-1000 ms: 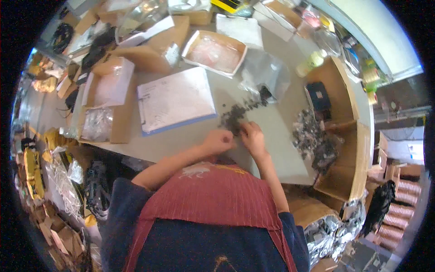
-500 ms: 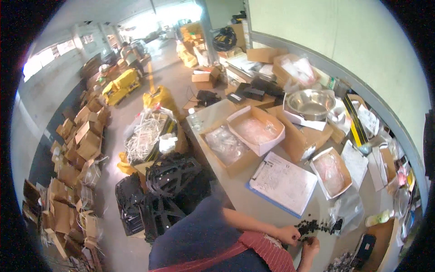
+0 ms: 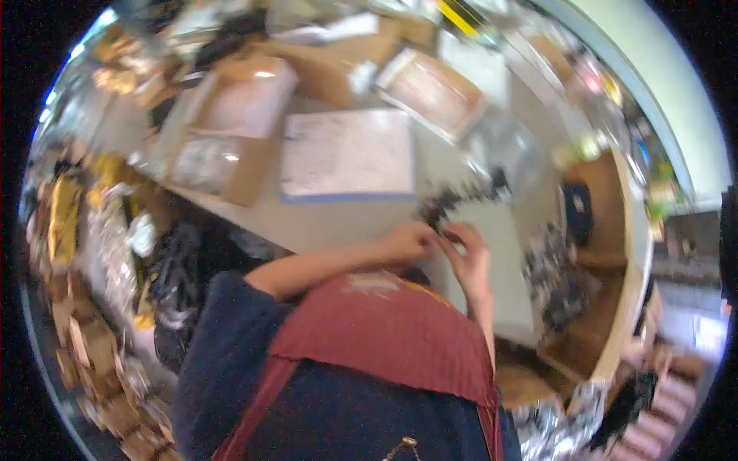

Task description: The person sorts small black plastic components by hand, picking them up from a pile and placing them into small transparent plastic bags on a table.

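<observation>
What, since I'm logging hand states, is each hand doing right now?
Left hand: fingers curled near the small dark pieces; too blurred to tell any hold.
Right hand: fingers bent, close to the left's; hold cannot be told.

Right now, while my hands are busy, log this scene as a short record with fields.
Left hand: fingertips close to the right hand's; any held piece too blurred to tell
Right hand: fingers bent, thumb toward the left hand
Nearest things: small black parts scattered just beyond the hands
Trail: parts run toward a clear plastic bag, beyond and to the right
Left of the parts: white sheet on a blue board
Right side: open cardboard box
Clothing: dark red apron
Picture: motion-blurred
</observation>
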{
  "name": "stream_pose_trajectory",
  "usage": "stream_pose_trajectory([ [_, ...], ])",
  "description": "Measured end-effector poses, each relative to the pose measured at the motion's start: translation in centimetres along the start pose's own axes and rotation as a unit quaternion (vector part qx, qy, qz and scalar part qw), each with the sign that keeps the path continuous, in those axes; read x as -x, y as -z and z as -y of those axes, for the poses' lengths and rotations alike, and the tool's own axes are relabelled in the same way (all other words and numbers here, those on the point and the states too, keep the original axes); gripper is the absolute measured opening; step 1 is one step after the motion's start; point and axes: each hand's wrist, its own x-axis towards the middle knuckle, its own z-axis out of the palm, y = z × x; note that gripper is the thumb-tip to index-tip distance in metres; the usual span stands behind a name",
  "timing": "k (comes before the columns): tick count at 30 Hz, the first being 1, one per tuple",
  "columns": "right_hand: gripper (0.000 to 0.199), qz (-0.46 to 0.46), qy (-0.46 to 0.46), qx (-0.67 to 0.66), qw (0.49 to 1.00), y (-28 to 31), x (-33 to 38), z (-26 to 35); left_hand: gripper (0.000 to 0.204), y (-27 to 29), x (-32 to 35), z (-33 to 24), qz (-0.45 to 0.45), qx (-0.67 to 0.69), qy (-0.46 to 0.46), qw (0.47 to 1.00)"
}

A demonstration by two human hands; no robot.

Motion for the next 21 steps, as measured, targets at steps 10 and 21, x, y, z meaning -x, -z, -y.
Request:
stream_pose_trajectory([
  [10, 0.019, 0.019, 0.062, 0.095, 0.993, 0.4, 1.8, -0.6, 0.043, -0.9, -0.6, -2.0, 0.074, 0.042, 0.034, 0.996],
  [21, 0.03, -0.028, -0.081, 0.227, 0.97, 0.1, 3.3, -6.5, 0.024, -0.5, -0.6, -0.9, 0.021, 0.037, -0.05, 0.998],
])
